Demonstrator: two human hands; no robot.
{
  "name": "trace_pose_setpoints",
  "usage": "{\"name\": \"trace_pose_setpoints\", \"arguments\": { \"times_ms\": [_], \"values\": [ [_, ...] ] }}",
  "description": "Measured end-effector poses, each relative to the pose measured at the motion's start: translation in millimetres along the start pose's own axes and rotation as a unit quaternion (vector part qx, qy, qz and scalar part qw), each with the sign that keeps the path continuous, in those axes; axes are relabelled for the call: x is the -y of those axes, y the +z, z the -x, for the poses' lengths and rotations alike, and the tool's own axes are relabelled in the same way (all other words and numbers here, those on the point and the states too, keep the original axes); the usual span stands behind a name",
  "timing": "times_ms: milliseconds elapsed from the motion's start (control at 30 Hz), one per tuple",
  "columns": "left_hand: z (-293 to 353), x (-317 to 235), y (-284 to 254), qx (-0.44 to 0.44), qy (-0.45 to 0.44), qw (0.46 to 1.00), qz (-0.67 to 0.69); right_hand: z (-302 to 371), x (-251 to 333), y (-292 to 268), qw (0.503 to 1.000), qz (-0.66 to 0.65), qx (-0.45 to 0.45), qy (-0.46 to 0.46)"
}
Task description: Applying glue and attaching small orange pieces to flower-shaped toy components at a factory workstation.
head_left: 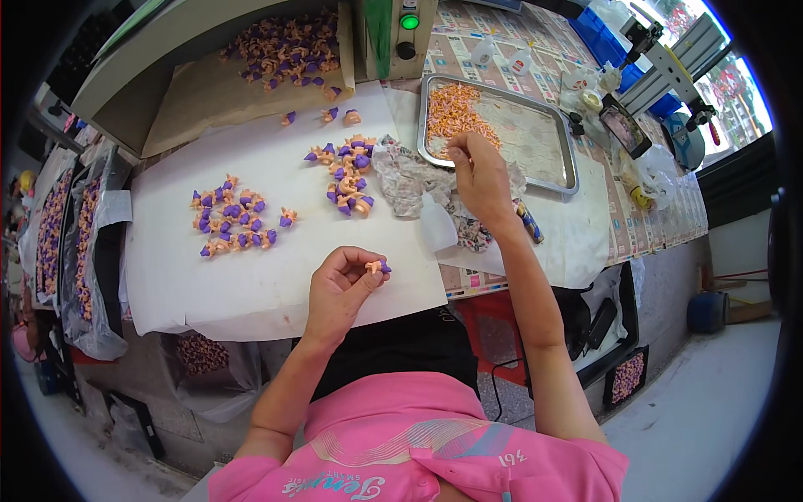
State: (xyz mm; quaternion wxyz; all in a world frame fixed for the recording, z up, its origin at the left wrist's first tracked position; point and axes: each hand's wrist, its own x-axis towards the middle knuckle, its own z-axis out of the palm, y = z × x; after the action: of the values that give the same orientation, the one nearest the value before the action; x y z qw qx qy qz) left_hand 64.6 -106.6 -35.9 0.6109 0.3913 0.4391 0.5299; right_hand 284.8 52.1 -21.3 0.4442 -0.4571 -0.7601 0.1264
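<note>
Above the near edge of the white sheet, my left hand pinches a small peach-and-purple plastic figure part between thumb and fingers. My right hand reaches over the near rim of a metal tray. Its fingers are drawn together beside a pile of tiny orange-and-white pieces; whatever they hold, if anything, is too small to make out. Two groups of similar figure parts lie on the sheet, one at the left and one further back in the middle.
A white squeeze bottle and a crumpled cloth lie between my arms. Behind the sheet, a box-like machine opens over a heap of figure parts. A phone on a stand is at the right.
</note>
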Motion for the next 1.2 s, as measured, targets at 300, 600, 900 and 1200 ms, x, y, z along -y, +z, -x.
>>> {"name": "trace_pose_setpoints", "arguments": {
  "times_ms": [300, 600, 900, 1200],
  "values": [
    [3.8, 7.2, 7.2, -0.011, -0.001, 1.0, 0.0, -10.8, -42.3, -1.1, 0.986, 0.005, -0.149, 0.074],
    [7.3, 8.1, 8.3, -0.011, 0.0, 1.0, 0.009, -6.3, -65.4, -1.7, 0.987, 0.001, -0.131, 0.088],
    [16.5, 4.2, 2.1, -0.017, 0.003, 1.0, 0.004, 3.5, -14.5, -11.0, 0.942, -0.253, -0.066, 0.212],
    [16.7, 19.6, -29.2, -0.013, -0.006, 1.0, 0.016, 79.4, 75.7, 22.2, 0.871, -0.399, 0.13, 0.256]
  ]
}}
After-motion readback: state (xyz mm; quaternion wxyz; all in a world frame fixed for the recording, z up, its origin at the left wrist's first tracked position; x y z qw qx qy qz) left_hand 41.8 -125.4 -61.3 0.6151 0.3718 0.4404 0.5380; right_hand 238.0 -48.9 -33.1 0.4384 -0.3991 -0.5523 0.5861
